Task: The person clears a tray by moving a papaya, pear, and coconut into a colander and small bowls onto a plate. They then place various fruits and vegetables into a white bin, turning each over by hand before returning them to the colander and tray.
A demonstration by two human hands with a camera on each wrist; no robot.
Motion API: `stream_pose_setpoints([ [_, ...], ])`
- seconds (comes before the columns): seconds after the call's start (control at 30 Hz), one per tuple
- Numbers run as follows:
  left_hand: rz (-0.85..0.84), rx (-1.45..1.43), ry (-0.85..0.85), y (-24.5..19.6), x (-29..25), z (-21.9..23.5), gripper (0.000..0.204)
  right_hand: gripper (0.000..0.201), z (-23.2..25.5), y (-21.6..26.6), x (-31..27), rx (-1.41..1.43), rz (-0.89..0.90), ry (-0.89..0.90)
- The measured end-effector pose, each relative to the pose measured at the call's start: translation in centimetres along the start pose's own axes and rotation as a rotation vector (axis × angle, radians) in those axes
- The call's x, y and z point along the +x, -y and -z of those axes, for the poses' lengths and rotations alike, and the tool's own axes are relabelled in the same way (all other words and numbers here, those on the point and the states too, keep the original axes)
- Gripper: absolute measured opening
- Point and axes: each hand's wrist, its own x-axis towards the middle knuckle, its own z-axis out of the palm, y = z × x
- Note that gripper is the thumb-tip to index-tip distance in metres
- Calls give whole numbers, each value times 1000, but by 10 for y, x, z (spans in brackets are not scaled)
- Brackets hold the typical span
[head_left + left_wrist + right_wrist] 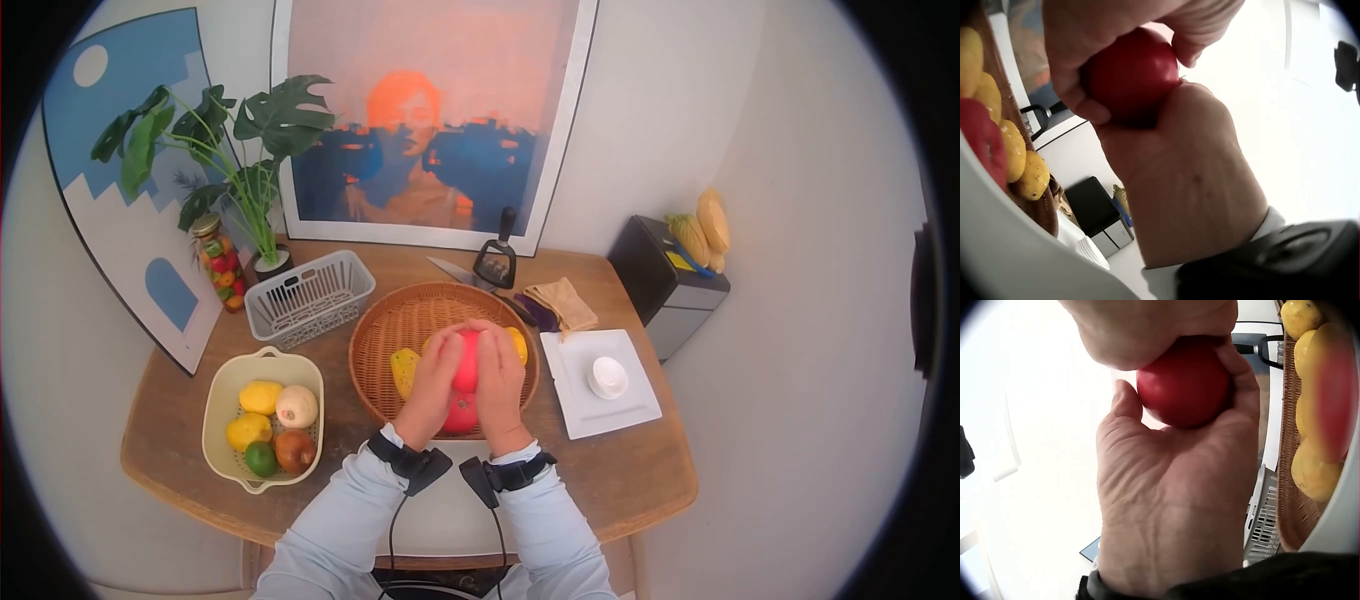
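Both hands hold a smooth, round red fruit above the wicker basket. My left hand cups it from the left and my right hand from the right. Curled fingers wrap the red fruit in the left wrist view, with part of its surface hidden by them. In the right wrist view the palm and fingers lie round the red fruit, the other hand covering its top. Below, in the basket, another red fruit and several yellow fruits lie.
A cream basket of mixed produce stands left, a grey plastic basket behind it. At right is a white square plate with a small white bowl. A knife lies at the back; a white board sits in front.
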Motion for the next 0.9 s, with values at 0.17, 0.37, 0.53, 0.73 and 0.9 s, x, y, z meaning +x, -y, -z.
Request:
stream_pose_setpoints([
  [0.17, 4, 1, -7, -2, -1, 3, 45, 39, 0, 7, 0, -101, 159, 43],
  [0.37, 243, -138, -43, -28, -3, 3, 45, 34, -8, 14, -4, -264, 346, 34],
  [0.53, -206, 527, -72, 3, -1, 0, 37, 26, 0, -5, -2, -115, 64, -72],
  [0.73, 138, 68, -125, 11, 10, 15, 38, 32, 3, 10, -2, -317, 435, 27],
  [0.9, 241, 38, 108, -28, -1, 5, 40, 29, 7, 13, -6, -205, 243, 26],
])
